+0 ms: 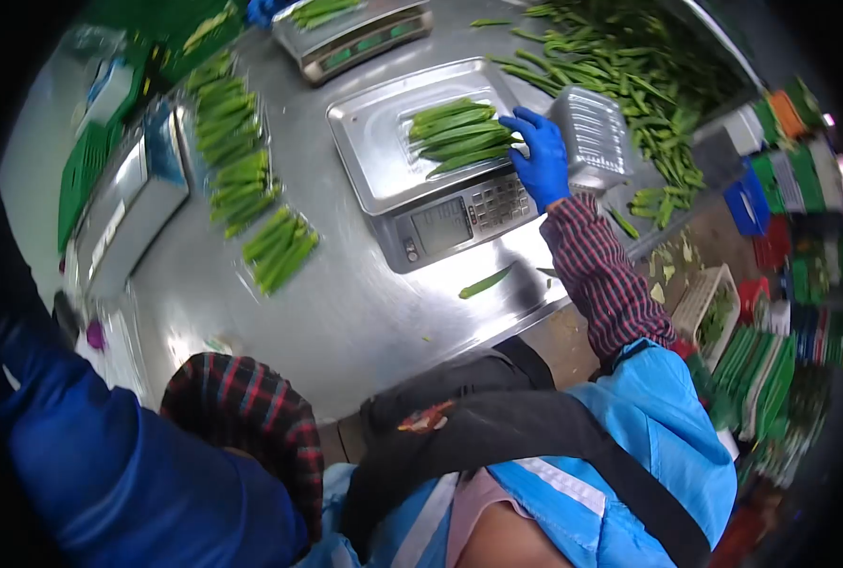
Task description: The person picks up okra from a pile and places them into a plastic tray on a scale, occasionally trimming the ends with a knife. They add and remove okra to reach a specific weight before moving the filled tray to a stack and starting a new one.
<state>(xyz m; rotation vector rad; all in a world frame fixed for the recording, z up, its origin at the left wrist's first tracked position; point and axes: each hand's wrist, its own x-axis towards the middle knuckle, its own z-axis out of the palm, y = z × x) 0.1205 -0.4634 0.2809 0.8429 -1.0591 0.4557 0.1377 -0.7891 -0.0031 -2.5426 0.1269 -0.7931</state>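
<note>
My right hand, in a blue glove, is at the right end of a bunch of green okra. Its thumb and fingers are curled round the pod ends. The okra lies in what looks like a clear tray on the metal pan of a digital scale. Beside my wrist are stacked clear plastic trays. My left hand is out of sight; only its plaid sleeve shows at the lower left.
A row of packed okra runs down the steel table. Loose okra is heaped at the back right. A second scale stands at the back. A co-worker's blue sleeve fills the lower left. Crates stand at right.
</note>
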